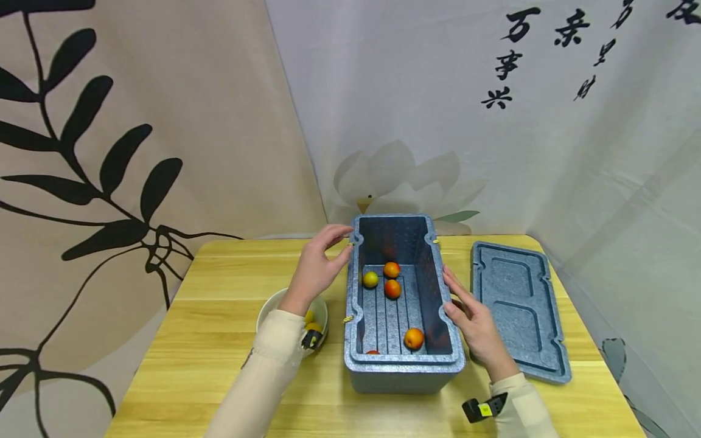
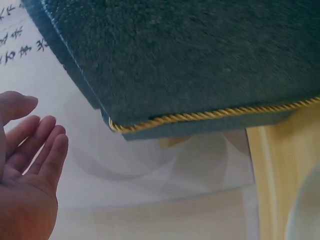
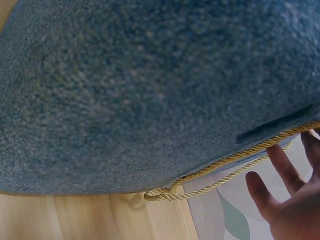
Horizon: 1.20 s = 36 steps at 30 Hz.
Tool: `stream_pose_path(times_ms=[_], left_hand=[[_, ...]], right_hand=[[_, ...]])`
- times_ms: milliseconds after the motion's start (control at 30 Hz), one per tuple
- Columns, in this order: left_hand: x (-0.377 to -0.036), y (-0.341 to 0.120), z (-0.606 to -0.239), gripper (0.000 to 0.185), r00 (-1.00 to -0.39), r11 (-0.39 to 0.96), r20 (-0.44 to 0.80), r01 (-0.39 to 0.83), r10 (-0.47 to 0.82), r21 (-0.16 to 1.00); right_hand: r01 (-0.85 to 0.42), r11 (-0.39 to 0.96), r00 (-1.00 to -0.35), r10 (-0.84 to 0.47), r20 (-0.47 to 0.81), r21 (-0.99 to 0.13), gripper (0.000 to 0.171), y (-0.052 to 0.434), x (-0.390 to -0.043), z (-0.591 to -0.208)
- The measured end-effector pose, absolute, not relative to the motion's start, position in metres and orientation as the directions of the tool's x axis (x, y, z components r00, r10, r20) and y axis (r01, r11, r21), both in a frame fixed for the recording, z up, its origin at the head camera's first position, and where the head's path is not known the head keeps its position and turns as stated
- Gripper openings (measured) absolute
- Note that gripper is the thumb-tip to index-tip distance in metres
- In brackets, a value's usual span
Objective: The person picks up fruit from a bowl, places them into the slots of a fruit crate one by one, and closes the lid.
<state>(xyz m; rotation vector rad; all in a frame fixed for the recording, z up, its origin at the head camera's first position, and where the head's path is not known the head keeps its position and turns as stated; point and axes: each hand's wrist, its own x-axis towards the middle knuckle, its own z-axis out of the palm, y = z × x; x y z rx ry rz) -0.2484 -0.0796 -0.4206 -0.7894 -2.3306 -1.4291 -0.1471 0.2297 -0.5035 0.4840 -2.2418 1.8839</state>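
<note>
A blue-grey speckled foam box (image 1: 405, 367) stands lidless on the table. Inside lie several round orange-red fruits (image 1: 414, 339) and a yellow-green one (image 1: 370, 280). My left hand (image 1: 322, 263) is at the box's far left rim, its fingers loosely bent and holding nothing; in the left wrist view they are apart from the box wall. Along the box's right side, my right hand (image 1: 474, 325) has its fingers spread, fingertips right at the rim. A twisted gold rope (image 3: 225, 163) runs along that side, close to those fingertips. Another gold rope (image 2: 200, 116) crosses the left side.
Right of the box lies its blue-grey lid (image 1: 515, 304), with recessed panels. A white bowl (image 1: 266, 309) holding yellow fruits (image 1: 313, 327) sits to the left, partly hidden under my left forearm. Printed cloth hangs behind the wooden table (image 1: 219, 316).
</note>
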Motion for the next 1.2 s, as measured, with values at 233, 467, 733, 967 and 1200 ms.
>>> stream_pose_path(times_ms=[233,467,733,967,1200], left_hand=[[-0.235,-0.096,-0.427,0.033,-0.811,0.371,0.513,0.584,0.28,0.722],[-0.23,-0.104,-0.43,0.034,-0.803,0.282,0.535,0.594,0.264,0.753],[-0.211,-0.115,-0.429,0.036,-0.84,0.274,0.486,0.539,0.24,0.796],[-0.19,-0.122,-0.426,0.034,-0.828,0.245,0.518,0.559,0.213,0.792],[-0.181,-0.13,-0.445,0.033,-0.86,0.253,0.476,0.509,0.183,0.823]], right_hand=[[-0.359,0.136,-0.93,-0.137,0.341,-0.924,0.052,0.231,-0.147,-0.505],[-0.357,0.124,-0.931,-0.133,0.341,-0.926,0.052,0.232,-0.148,-0.506],[-0.348,0.124,-0.934,-0.132,0.333,-0.929,0.052,0.229,-0.148,-0.504],[-0.365,0.146,-0.928,-0.13,0.348,-0.919,0.052,0.23,-0.149,-0.504],[-0.357,0.148,-0.931,-0.137,0.338,-0.922,0.053,0.23,-0.149,-0.505]])
